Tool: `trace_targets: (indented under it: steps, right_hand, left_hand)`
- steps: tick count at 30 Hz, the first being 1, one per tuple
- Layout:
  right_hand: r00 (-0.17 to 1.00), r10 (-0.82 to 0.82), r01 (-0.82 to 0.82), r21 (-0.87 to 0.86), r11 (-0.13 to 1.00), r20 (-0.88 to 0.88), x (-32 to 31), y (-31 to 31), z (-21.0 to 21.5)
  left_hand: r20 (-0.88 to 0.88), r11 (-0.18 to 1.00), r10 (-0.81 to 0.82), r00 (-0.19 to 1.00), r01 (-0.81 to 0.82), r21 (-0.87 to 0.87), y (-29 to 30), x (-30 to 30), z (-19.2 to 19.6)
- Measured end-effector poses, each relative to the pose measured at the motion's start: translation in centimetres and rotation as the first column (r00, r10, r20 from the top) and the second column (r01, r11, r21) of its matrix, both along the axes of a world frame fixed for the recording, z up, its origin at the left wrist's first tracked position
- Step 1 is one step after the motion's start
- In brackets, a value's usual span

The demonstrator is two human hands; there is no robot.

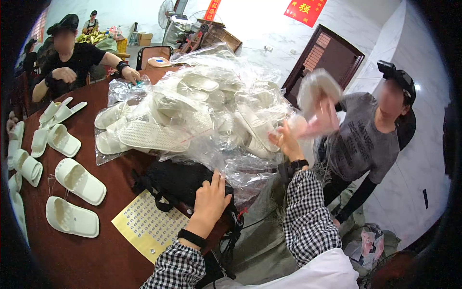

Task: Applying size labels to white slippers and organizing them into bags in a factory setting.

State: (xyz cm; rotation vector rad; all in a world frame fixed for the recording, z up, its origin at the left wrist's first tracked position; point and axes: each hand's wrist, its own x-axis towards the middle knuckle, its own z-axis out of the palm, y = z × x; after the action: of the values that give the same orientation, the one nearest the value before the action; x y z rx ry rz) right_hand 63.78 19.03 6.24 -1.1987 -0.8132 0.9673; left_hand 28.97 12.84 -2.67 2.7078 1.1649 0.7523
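On the brown table lies a big heap of cream slippers in clear plastic bags (159,135). My left hand (210,200) rests flat with fingers stretched on a black bag (175,180), its fingertips at the edge of the clear plastic. At the heap's right side my right hand (288,143) is raised, fingers apart, close to a bagged slipper (257,127). Just beyond it, a whitish and pink item (320,98) is smeared by motion, in front of the person on the right; whose grip it is in I cannot tell.
Loose cream slippers (79,180) lie along the table's left side. A yellow sheet of printed stickers (149,221) is by my left forearm. One person (72,62) sits across the table, a hand at the heap. Another person (363,130) stands at the right.
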Motion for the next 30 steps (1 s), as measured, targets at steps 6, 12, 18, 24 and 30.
trace_targets:
  steps: [6, 12, 18, 24, 30]
  right_hand:
    - [0.993, 0.102, -0.107, -0.082, 0.991, -0.059, 2.8, -1.7, -4.2]
    - [0.230, 0.049, 0.635, -0.188, 0.749, 0.972, 5.7, 1.6, -8.1]
    - [0.781, 0.217, 0.135, -0.498, 0.857, 0.585, 0.4, 1.4, -4.5]
    - [0.705, 0.182, 0.030, -0.285, 0.958, 0.685, -8.2, 2.3, 2.5]
    - [0.945, -0.010, -0.155, 0.473, 0.867, 0.327, -13.6, 8.5, 11.7]
  left_hand:
    - [-0.010, 1.000, 0.007, 1.000, -0.007, -0.009, 0.0, -0.1, 0.2]
    - [0.022, 1.000, 0.006, 1.000, -0.006, -0.003, -0.1, 0.0, 0.1]
    - [0.038, 1.000, 0.000, 0.999, 0.000, -0.006, 0.0, 0.0, -0.2]
    - [0.053, 1.000, -0.005, 0.999, 0.004, 0.019, 0.0, -0.1, -0.3]
    - [0.085, 0.999, -0.019, 0.996, 0.016, 0.035, 0.0, -0.1, -0.3]
